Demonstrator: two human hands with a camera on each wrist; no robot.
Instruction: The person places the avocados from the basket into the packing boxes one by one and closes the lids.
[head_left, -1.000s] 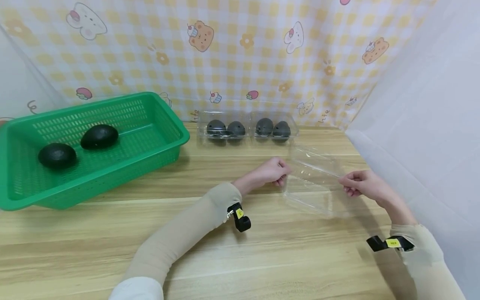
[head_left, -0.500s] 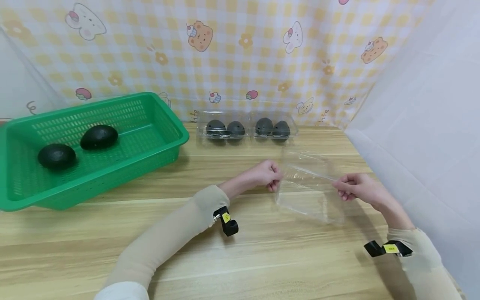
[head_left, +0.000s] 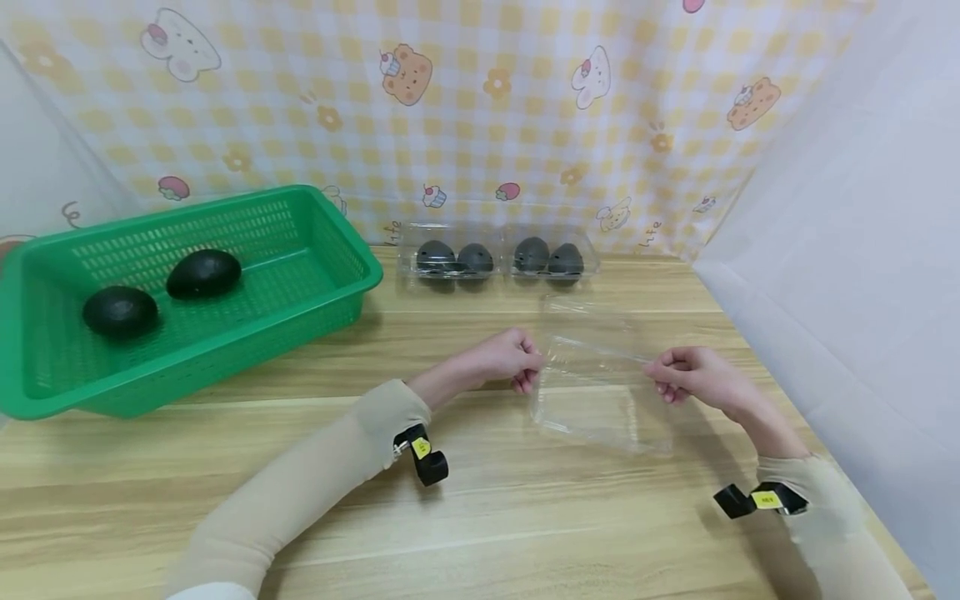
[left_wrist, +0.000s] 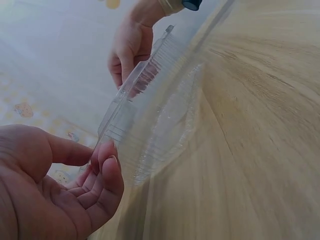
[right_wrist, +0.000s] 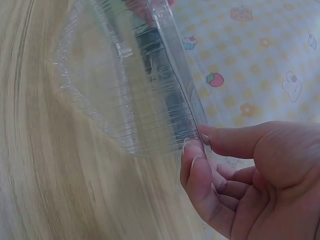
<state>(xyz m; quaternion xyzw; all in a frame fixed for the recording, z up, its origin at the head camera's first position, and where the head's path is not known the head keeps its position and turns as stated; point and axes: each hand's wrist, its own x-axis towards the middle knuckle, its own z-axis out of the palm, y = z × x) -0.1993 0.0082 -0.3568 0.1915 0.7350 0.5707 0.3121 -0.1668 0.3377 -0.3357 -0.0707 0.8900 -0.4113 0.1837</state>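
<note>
Between the two hands is a clear plastic clamshell box (head_left: 588,400), its lid standing open toward the back; nothing shows inside it. My left hand (head_left: 506,360) pinches the box's left edge between thumb and fingers, as the left wrist view shows with the hand (left_wrist: 65,185) close up. At the opposite edge my right hand (head_left: 697,379) pinches the rim with thumb and forefinger; in the right wrist view its fingertips (right_wrist: 192,150) are on the thin plastic edge. Whether the box's base touches the table is hard to tell.
A green plastic basket (head_left: 225,350) at the left holds two dark avocados (head_left: 204,273). Against the back curtain (head_left: 480,125) stand two clear boxes (head_left: 450,233), each with two dark avocados (head_left: 531,254) inside. A white wall sheet (head_left: 840,250) borders the wooden table (head_left: 525,517) on the right.
Both hands have moved left and slightly toward the person, carrying the open clear box with them. The pinch on its two edges has stayed the same.
</note>
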